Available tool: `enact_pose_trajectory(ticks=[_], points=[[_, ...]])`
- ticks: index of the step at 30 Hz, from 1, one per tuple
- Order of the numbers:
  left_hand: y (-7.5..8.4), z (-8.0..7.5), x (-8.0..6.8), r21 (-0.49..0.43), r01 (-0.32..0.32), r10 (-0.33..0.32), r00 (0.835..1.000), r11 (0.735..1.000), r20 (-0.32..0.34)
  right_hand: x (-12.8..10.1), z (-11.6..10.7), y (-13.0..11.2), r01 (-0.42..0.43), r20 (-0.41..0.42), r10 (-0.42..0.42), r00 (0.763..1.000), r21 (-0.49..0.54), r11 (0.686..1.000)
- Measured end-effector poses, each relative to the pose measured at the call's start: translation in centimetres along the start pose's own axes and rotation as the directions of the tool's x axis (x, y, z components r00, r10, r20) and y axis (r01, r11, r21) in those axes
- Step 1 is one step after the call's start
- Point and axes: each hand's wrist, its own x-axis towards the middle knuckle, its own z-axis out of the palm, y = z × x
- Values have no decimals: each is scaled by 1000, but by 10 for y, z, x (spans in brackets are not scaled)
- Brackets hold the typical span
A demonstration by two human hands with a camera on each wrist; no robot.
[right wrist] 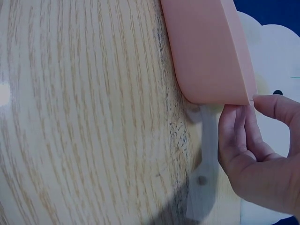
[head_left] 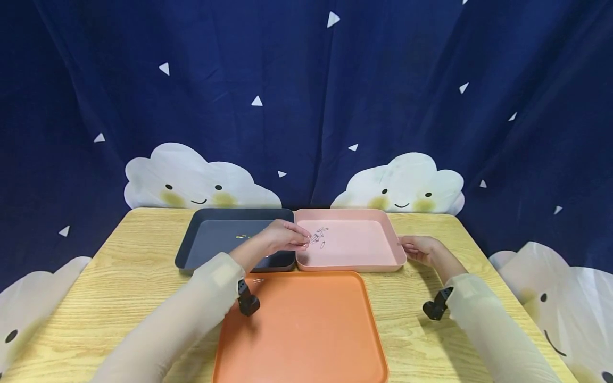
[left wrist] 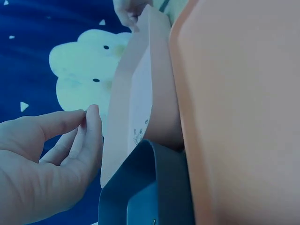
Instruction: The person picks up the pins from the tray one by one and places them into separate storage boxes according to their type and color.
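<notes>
My left hand (head_left: 286,236) is above the shared edge of the dark tray and the pink tray. Its thumb and fingertips pinch together in the left wrist view, with a tiny dark bit showing between them, apparently a paper clip (left wrist: 85,111). Several silver paper clips (head_left: 317,235) lie in the left part of the pink tray (head_left: 354,267), just beyond those fingertips. At that tray's right side, my right hand (head_left: 423,249) grips the wall, thumb at the rim (right wrist: 253,97) and fingers outside. Part of the dark tray is hidden behind the left hand.
A yellow paper clip (head_left: 241,236) lies in the dark tray (head_left: 210,214). In front of both trays is an orange tray (head_left: 306,330), with a paper clip (head_left: 257,280) near its far left corner. A blue curtain (head_left: 306,106) hangs behind the wooden table (head_left: 110,282).
</notes>
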Motion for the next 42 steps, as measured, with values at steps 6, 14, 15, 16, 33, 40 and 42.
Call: enact_pose_trajectory(ticks=[6,14,15,16,33,40,42], points=[[6,3,23,5,7,-7,999,1000,-54,-1,1,0,-11,-10,10,1000,-20,1000],[22,15,43,76,21,-13,993,997,-115,-4,-2,-1,-13,-10,13,1000,-25,1000],[24,17,46,110,28,-14,992,993,-126,-4,-3,-2,-8,-7,8,1000,-27,1000],[27,19,48,147,35,-16,991,989,-134,-5,-4,-2,-1,3,1,1000,-30,1000],[42,57,78,611,155,-89,987,777,-137,-1,4,-8,-19,-12,19,1000,-41,999],[35,84,81,463,75,-45,996,883,-75,11,-5,-1,-51,-42,49,998,-45,998],[35,85,78,448,37,-8,998,893,-66,11,-7,0,-50,-36,48,998,-48,998]])
